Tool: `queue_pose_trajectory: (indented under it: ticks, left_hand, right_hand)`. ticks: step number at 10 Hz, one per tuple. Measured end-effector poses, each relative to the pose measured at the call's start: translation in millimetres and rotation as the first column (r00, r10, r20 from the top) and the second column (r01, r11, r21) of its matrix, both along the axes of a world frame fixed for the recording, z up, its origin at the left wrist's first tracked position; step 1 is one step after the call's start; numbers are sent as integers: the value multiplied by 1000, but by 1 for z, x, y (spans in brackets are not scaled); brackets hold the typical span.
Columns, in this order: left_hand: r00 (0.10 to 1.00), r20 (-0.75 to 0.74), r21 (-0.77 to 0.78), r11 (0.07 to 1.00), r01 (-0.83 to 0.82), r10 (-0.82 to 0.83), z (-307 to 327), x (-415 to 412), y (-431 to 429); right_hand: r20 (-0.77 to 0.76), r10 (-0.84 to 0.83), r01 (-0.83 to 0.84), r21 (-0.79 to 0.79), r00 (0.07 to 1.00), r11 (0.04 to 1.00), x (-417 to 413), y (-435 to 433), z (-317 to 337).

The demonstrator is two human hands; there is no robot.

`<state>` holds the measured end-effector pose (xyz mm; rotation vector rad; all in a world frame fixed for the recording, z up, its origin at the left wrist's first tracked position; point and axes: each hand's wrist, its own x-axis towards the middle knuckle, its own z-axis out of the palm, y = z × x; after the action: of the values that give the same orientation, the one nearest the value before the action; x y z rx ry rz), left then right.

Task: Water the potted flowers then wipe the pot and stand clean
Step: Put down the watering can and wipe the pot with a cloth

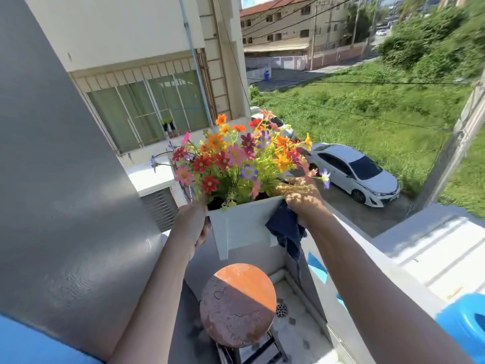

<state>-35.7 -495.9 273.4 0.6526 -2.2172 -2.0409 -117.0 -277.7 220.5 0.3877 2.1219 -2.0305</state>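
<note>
A white square pot (242, 225) full of many-coloured flowers (236, 161) is held up in the air, clear of the stand. My left hand (193, 224) grips the pot's left side. My right hand (301, 197) holds the pot's right top corner and presses a dark blue cloth (286, 232) against it; the cloth hangs down past the pot. Directly below is the stand (237, 304), a stool with a round, worn orange top, half in shade, with nothing on it.
A grey wall (65, 206) rises close on the left. A white balcony parapet (367, 258) runs along the right, with a blue object (464, 327) on it at the far right. A floor drain (281, 310) lies beside the stool. A street with a white car lies far below.
</note>
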Motion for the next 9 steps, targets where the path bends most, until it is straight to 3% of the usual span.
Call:
queue_pose_trajectory:
  ticks: [1,2,3,4,5,6,8,9]
  left_hand:
    - [954,-211,-78,969,-235,215,-16,-1,16]
    - [933,-235,-68,954,-294,271,-41,8,35]
    - [986,-97,-47,989,-141,136,-60,17,52]
    - [996,86,-4,1000,0,0,-56,10,65]
    - [991,130,-16,1000,16,-13,-49,-5,68]
    - [990,137,-104,994,-17,31,-47,-16,65]
    - [992,121,-169,984,52,-31,-42,-23,49]
    - [988,142,-153,984,86,-64,-40,-24,46]
  right_hand:
    - [56,-117,121,-77,992,990,7,-12,-9]
    - [25,-161,162,-91,987,982,12,-20,-25]
    - [-108,-335,313,-176,936,933,18,-38,-27]
    - [-150,-330,290,-238,932,927,22,-43,-29]
    - [-200,-246,222,-139,948,965,31,-47,-26]
    - [-354,-253,242,-77,900,967,44,-54,-19]
    - [-295,-309,267,-176,904,948,42,-64,-18]
    - [-309,-248,215,-137,918,967,42,-65,-11]
